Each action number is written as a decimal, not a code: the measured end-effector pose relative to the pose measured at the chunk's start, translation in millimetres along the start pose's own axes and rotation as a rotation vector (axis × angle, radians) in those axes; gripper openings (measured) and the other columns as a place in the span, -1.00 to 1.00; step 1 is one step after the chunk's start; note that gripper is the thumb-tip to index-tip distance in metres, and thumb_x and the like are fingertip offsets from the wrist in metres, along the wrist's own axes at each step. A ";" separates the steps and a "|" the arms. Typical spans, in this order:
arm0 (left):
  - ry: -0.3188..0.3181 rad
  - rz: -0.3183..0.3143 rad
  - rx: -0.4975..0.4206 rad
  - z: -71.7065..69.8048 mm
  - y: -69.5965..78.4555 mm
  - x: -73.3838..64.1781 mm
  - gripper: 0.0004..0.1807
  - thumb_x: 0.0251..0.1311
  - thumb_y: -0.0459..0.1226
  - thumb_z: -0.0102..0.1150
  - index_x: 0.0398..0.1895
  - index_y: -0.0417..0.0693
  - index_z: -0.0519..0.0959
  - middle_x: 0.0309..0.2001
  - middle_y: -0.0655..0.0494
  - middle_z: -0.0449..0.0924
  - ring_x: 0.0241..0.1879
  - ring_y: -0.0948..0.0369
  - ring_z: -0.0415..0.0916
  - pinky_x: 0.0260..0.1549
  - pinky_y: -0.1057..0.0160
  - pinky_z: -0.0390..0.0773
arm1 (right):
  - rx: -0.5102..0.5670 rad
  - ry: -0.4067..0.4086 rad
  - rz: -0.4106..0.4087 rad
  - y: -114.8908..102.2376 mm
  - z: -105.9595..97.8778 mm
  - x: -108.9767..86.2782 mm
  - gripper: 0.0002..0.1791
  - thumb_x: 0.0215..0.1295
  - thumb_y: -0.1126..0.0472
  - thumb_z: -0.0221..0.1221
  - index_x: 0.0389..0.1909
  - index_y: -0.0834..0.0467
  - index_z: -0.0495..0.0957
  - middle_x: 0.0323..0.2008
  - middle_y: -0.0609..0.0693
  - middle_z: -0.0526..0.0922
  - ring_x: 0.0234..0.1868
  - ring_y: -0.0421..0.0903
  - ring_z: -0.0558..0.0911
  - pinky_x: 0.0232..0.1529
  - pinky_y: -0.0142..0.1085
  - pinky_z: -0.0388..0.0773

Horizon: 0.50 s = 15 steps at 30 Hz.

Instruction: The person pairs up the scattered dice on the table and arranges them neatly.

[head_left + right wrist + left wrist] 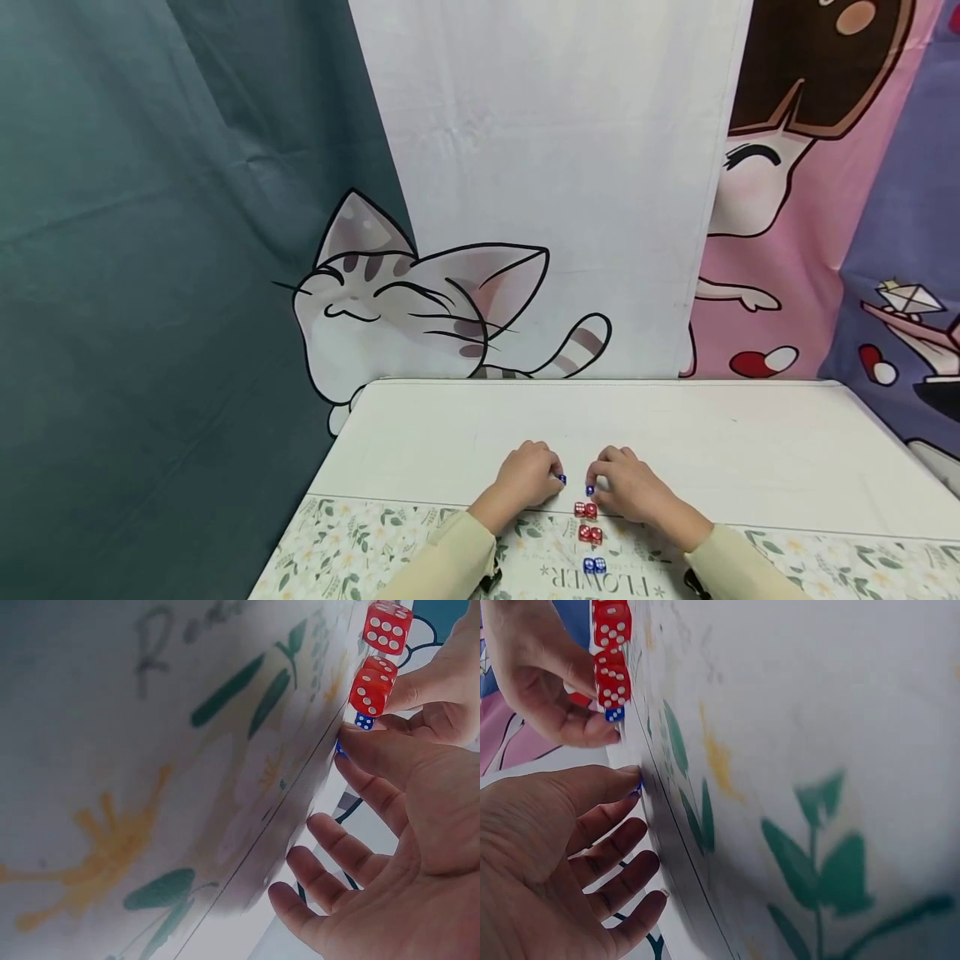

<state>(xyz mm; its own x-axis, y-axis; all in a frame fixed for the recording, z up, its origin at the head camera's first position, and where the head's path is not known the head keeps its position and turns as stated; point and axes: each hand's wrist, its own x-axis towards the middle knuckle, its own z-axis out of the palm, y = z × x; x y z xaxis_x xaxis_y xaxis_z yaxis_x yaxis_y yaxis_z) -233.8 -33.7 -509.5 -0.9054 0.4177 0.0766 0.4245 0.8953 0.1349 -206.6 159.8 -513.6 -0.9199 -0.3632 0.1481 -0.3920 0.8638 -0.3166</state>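
Observation:
In the head view my left hand [527, 475] pinches a small blue die [562, 479] between thumb and forefinger. Just to its right, my right hand [628, 485] pinches another blue die [590, 491], close behind a pair of red dice [586, 509]. The left wrist view shows the left thumb and forefinger tips mostly covering their blue die [638, 785], the other fingers loosely spread. From the right wrist, only a sliver of the blue die [341, 748] shows between thumb and forefinger. A narrow gap separates the two hands.
Nearer the body lie a second red pair [590, 534] and a blue pair of dice [595, 566], roughly in line. They rest on a flower-patterned mat [360, 542] in front of the white tabletop [420, 433]. Printed curtains [540, 167] hang behind the table.

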 end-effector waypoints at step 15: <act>-0.013 0.044 -0.006 -1.0 17.0 -2.1 -0.86 -0.09 0.03 0.36 -0.57 0.33 0.60 -0.44 0.41 0.41 -0.38 0.34 0.30 -0.38 0.31 0.36 | -0.004 0.011 0.003 -3.7 2.9 3.4 -0.83 -0.04 0.09 0.37 -0.49 -0.16 0.53 -0.27 -0.17 0.41 -0.20 -0.10 0.37 -0.30 -0.16 0.35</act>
<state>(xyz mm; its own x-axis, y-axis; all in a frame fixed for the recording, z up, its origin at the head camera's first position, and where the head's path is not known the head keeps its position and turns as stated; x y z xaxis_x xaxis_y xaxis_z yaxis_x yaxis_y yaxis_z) -224.7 -19.5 -506.4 -0.8858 0.4587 0.0700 0.4640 0.8750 0.1379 -208.3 154.3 -514.7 -0.9210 -0.3564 0.1575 -0.3889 0.8664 -0.3133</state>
